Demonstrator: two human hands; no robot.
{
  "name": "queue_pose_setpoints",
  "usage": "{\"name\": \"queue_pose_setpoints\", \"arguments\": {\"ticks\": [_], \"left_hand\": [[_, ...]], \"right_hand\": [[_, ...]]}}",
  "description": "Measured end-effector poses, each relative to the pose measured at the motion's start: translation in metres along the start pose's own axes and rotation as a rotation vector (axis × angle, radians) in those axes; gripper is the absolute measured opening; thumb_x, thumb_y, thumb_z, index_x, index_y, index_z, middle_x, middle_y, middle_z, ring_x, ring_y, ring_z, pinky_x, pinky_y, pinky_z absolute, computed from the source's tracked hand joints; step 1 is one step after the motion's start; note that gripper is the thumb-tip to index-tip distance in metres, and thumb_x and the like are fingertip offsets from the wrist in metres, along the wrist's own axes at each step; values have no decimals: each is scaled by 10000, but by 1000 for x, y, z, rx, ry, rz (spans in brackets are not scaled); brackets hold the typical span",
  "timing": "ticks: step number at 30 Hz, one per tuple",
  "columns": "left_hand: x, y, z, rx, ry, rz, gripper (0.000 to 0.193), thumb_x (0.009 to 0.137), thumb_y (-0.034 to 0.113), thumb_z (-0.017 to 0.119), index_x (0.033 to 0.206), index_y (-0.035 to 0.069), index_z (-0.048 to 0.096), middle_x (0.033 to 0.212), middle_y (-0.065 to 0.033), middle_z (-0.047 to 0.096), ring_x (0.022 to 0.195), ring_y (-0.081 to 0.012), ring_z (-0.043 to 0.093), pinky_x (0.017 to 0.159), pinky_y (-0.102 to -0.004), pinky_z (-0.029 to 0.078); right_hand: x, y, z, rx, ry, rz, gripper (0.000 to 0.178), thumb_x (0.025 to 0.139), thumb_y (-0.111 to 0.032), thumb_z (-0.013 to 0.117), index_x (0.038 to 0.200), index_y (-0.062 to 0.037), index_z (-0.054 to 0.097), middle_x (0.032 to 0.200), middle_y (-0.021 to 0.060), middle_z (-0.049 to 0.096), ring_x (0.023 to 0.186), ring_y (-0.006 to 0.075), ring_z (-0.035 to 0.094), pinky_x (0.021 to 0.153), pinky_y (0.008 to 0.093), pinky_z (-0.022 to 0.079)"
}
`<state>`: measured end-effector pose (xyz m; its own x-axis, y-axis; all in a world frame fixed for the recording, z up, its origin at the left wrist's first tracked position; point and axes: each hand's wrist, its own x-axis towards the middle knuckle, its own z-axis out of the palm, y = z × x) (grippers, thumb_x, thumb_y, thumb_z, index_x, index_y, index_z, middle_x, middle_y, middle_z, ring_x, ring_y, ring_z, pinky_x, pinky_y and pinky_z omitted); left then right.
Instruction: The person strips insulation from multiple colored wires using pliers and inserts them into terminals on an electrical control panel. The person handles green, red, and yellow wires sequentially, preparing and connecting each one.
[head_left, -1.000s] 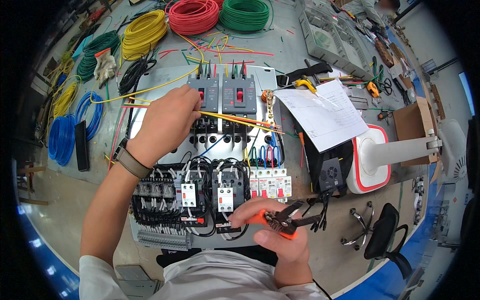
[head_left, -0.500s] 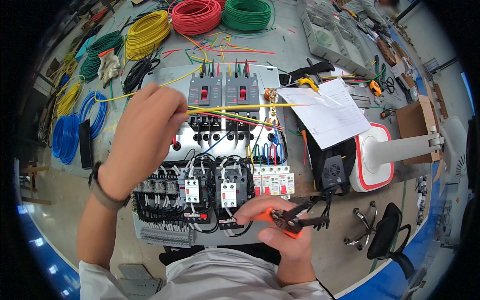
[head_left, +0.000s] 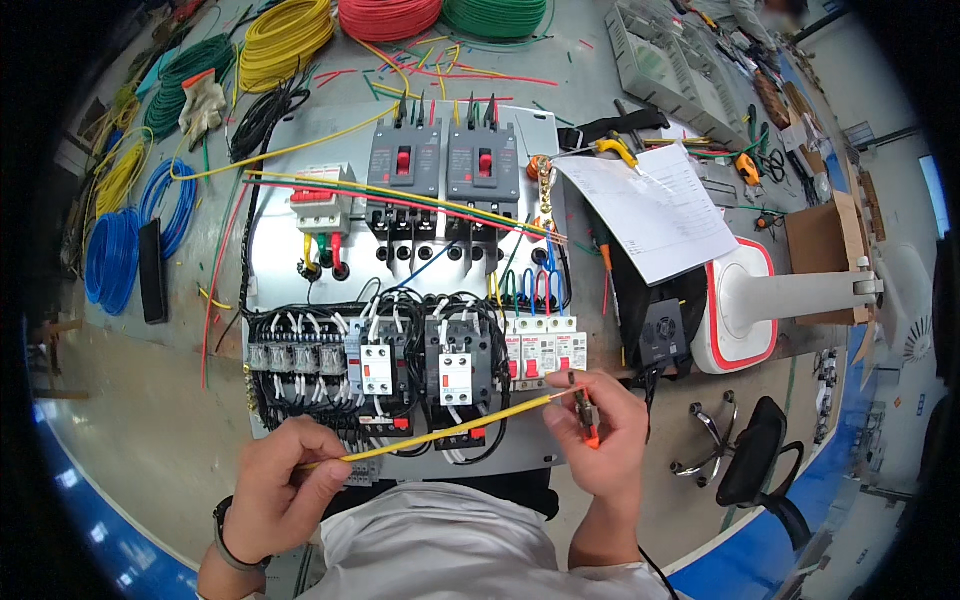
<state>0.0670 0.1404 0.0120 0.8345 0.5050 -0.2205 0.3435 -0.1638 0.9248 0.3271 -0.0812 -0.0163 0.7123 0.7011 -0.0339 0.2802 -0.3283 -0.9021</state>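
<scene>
My left hand (head_left: 285, 490) pinches a yellow wire (head_left: 440, 436) low in front of the wired panel (head_left: 262, 292). The wire slants up to the right, and its tip shows bare, copper-coloured strands. My right hand (head_left: 608, 432) is closed around orange-handled wire strippers (head_left: 584, 412), whose dark jaws are at the bare tip. Most of the tool is hidden by my fingers. Several loose yellow, red and green wires lie across the two large grey breakers (head_left: 402, 160) behind.
Coils of yellow wire (head_left: 285, 42), red wire (head_left: 388, 16) and blue wire (head_left: 112, 262) lie on the grey table. A paper sheet (head_left: 650, 215), a white stand (head_left: 735, 310) and a cardboard box (head_left: 825, 230) are at the right. A black chair (head_left: 755, 455) stands on the floor.
My left hand has come down from over the breakers toward me with the yellow wire. The wire strippers have turned in my right hand, and their jaws are now at the wire's tip.
</scene>
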Motion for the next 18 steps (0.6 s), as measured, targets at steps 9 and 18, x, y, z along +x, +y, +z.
{"name": "queue_pose_setpoints", "arguments": {"ticks": [9, 18], "left_hand": [[0, 2, -4, -7, -28, -55, 108, 1031, 45, 712, 1061, -10, 625, 793, -43, 651, 625, -77, 571, 561, -253, 441], [-2, 1, -4, 19, 1, -37, 94, 1021, 39, 721, 1045, -7, 642, 799, -48, 643, 618, -84, 574, 556, -256, 438]], "right_hand": [[-2, -7, 6, -6, -60, -58, 310, 825, -87, 833, 1103, 36, 776, 945, 116, 750, 813, 173, 648, 754, 282, 500], [-2, -6, 9, -19, -44, -8, 291, 831, -86, 834, 1096, 24, 780, 930, 105, 750, 795, 164, 645, 729, 279, 494]]}}
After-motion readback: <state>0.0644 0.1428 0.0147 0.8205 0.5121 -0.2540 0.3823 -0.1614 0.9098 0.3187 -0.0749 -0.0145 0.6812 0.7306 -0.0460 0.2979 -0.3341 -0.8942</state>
